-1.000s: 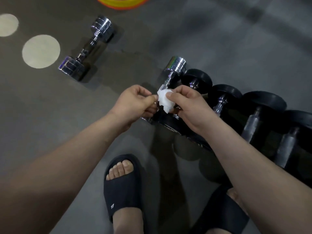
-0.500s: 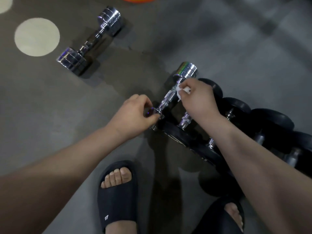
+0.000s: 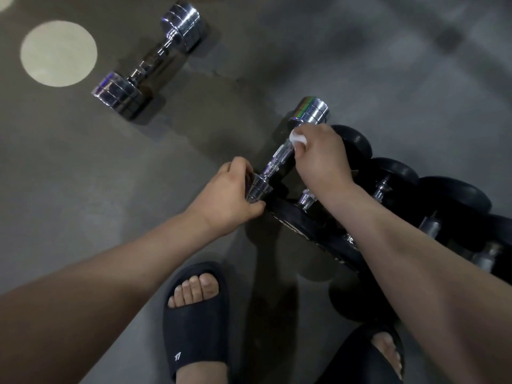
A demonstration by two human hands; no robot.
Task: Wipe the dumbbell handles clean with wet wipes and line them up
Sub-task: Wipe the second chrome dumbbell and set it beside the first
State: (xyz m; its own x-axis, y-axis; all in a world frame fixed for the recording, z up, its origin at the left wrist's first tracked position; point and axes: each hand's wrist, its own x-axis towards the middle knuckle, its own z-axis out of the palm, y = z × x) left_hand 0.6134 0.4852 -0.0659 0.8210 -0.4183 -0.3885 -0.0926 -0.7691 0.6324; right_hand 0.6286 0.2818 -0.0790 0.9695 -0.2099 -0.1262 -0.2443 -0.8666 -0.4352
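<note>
A chrome dumbbell lies on the grey floor at the left end of a row of several black dumbbells. My left hand grips its near chrome head. My right hand pinches a white wet wipe against the far end of the knurled handle, just below the far head. A second chrome dumbbell lies apart on the floor at the upper left.
My two feet in black slides stand near the bottom, the left one in front of the row. A pale round floor mark sits at the upper left. Open grey floor stretches to the upper right.
Both hands held the wipe above the row one second ago. Since then my left hand dropped onto the dumbbell's near head and my right hand carried the wipe to the handle's far end.
</note>
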